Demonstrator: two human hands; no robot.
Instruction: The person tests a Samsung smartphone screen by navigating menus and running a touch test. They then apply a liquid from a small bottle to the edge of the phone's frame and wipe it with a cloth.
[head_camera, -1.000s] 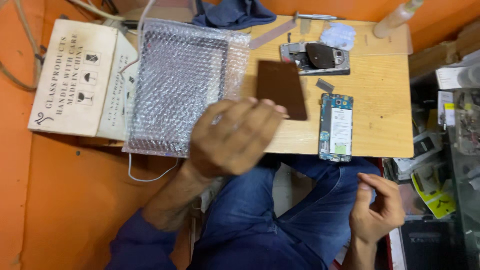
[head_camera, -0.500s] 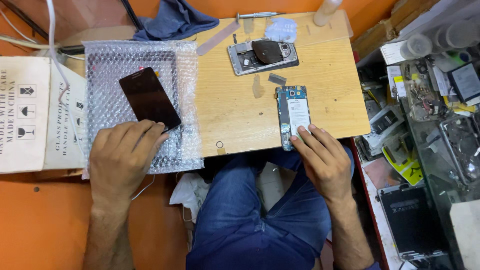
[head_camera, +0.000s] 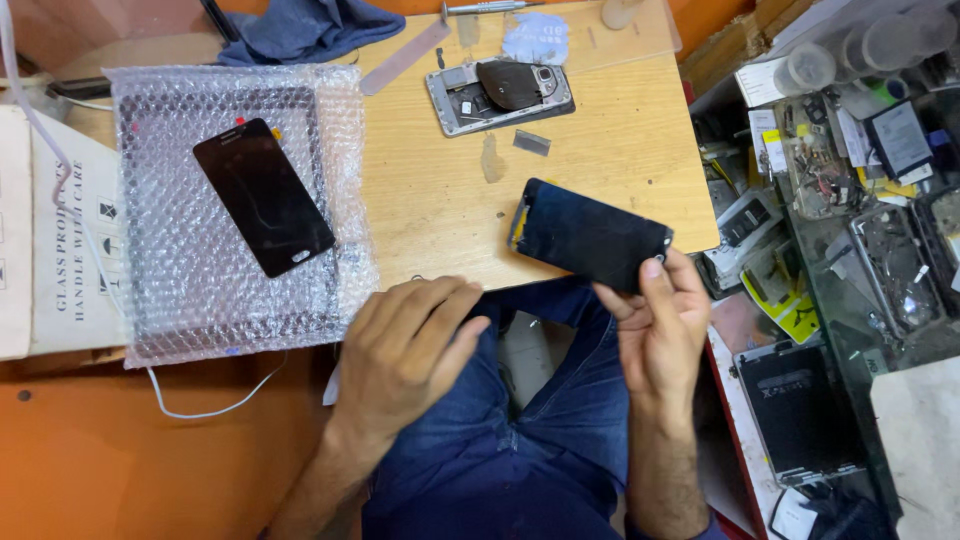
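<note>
Broadly, a pale wooden worktable (head_camera: 600, 150) stretches away beyond both hands, over the person's blue-jeaned lap. Up and to the left of the left hand (head_camera: 405, 350), a sheet of clear bubble wrap (head_camera: 190, 300) lies flat over the table's near-left part, its near edge just beside that hand's knuckles. On the bubble wrap, well apart from the left hand, rests a black glass phone screen panel (head_camera: 262, 197), lying at a slant. Farther left, past the wrap, sits a cream cardboard box (head_camera: 60, 250) with printed handling marks.

Held by the right hand (head_camera: 660, 325) is a dark blue phone body (head_camera: 588, 235), tilted with its dark face up; it sticks out up and to the left of the hand, over the table's near edge. The thumb presses on its right end and the fingers curl beneath it, so this hand is closed around the phone. The left hand holds nothing: its fingers are loosely bent and slightly spread, palm down, near the table edge and well apart from the phone.

Straight beyond the hands, toward the far edge, lies an opened grey phone frame (head_camera: 500, 95), and a crumpled blue cloth (head_camera: 300, 25) lies far-left of it.
</note>
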